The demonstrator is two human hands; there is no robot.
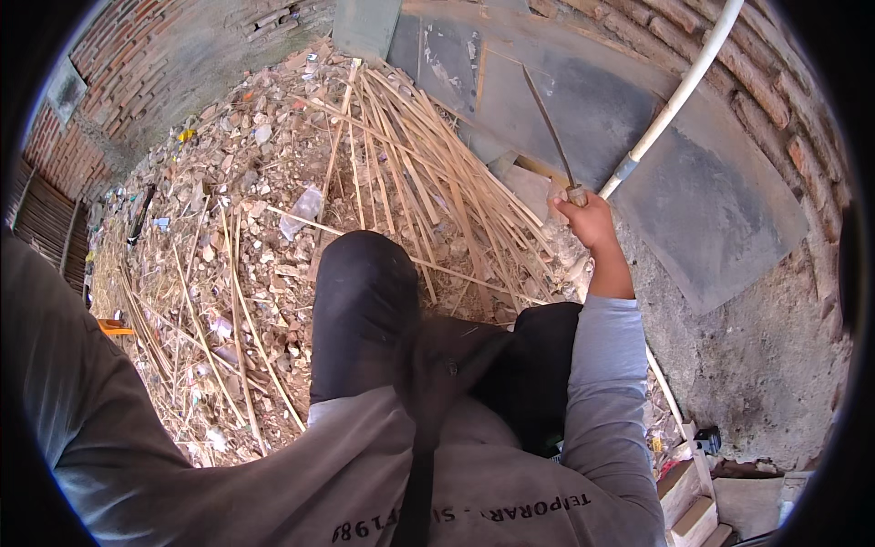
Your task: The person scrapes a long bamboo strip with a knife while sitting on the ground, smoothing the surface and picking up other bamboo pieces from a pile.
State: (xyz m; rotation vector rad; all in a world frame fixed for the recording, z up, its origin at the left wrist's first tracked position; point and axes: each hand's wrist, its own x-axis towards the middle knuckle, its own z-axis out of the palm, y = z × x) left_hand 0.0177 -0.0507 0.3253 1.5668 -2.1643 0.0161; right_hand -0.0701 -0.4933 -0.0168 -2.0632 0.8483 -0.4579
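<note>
My right hand (591,223) is closed around the handle of a long, narrow-bladed machete (552,129). The blade points up and away, slightly to the left, and touches nothing that I can see. Left of that hand, a fanned heap of thin split bamboo strips (456,178) lies across the ground. My left hand is out of sight; only the dark sleeve on that side shows at the left edge. Between the arms, my bent knee (365,273) in dark trousers covers part of the ground near the strips.
Rubble and litter (214,169) cover the ground, with a clear plastic bag (301,211) and more loose strips (239,319) on the left. A white pipe (684,96) slants close past my right hand. Dark panels (729,210) lean against a brick wall (793,109). Something orange (114,326) lies far left.
</note>
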